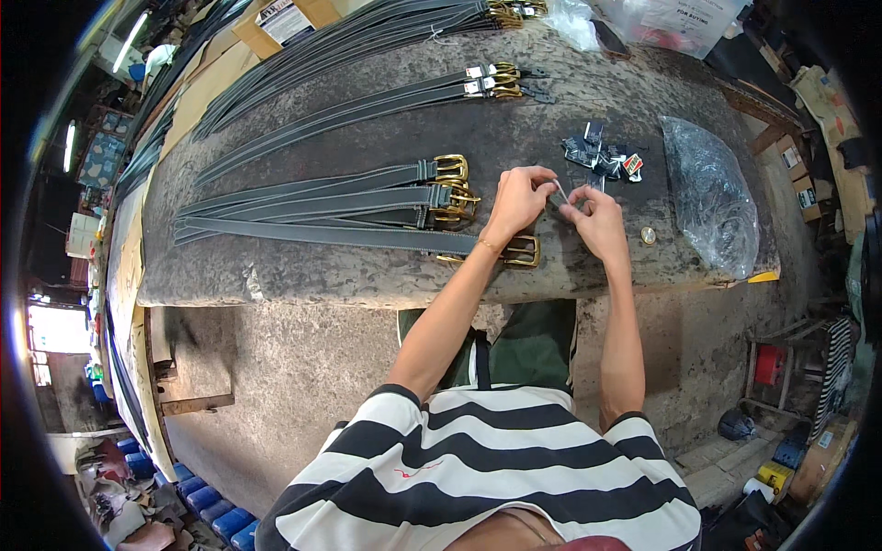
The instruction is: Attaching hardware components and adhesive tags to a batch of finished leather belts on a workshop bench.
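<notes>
My left hand (522, 200) and my right hand (595, 220) meet over the table, fingertips pinched on a small thin pale strip (561, 192) between them. What kind of thing it is I cannot make out. Just left of my hands lie several dark belts with light edge stitching and gold buckles (452, 168). The nearest belt (367, 238) passes under my left wrist, and its buckle (522, 252) shows below it. Beyond my right hand is a loose pile of small black tags (597, 154), one with a red and green face. A round gold-coloured piece (649, 235) sits to its right.
The worn dark table (303, 285) carries more belts (367, 103) farther back, some with white tags at the buckles. A clear plastic bag (709, 197) lies at the right. A cardboard box (276, 28) and another plastic bag (675, 23) stand at the far side.
</notes>
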Available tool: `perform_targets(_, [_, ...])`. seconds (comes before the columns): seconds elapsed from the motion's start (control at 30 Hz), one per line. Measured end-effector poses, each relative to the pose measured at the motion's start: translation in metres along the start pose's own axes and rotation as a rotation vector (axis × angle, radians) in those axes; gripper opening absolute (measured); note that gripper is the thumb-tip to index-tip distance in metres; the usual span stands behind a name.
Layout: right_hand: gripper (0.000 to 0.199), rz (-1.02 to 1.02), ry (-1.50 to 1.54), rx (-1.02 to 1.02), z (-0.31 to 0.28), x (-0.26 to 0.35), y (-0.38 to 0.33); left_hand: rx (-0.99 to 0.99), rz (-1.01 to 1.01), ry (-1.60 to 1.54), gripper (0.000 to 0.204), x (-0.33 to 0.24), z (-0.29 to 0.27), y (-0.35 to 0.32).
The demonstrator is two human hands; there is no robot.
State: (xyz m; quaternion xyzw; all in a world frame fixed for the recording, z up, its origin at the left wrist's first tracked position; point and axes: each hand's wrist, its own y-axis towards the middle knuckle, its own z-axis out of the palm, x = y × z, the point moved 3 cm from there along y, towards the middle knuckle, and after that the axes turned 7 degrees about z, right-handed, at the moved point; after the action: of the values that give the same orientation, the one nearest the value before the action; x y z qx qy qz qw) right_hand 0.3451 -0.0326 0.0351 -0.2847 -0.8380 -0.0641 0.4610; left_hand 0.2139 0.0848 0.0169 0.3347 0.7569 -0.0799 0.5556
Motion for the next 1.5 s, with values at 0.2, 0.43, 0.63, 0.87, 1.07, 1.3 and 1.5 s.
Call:
perform_targets(0.2, [0.035, 0.073, 0.464, 0.188, -0.007, -0.019, -0.016, -0.006, 0.249, -0.014, 0.009, -0.031, -0.022, -0.028])
perform_targets(0.43, [0.032, 0.064, 0.605, 0.403, -0.001, -0.004, -0.026, 0.092, 0.34, -0.022, 0.01, -0.048, -0.043, -0.047])
perform_targets(0.63, [0.025, -0.035, 0.552, 0.555, -0.002, 0.012, -0.043, 0.182, 0.304, -0.014, 0.009, -0.049, -0.057, -0.064])
perform_targets(0.87, [0.022, -0.118, 0.168, 0.628, 0.006, 0.041, -0.055, 0.243, 0.359, 0.006, 0.003, -0.054, -0.073, -0.084])
perform_targets(1.07, [0.015, -0.219, -0.143, 0.648, 0.024, 0.076, -0.049, 0.356, -0.034, -0.379, 0.006, -0.029, -0.089, -0.098])
perform_targets(1.3, [0.014, -0.246, -0.034, 0.724, 0.062, 0.085, -0.033, 0.426, -0.07, -0.158, 0.045, -0.017, -0.152, -0.09])
perform_targets(1.5, [0.01, -0.221, 0.171, 0.718, 0.076, 0.091, -0.033, 0.32, -0.126, -0.384, 0.064, -0.022, -0.147, -0.108])
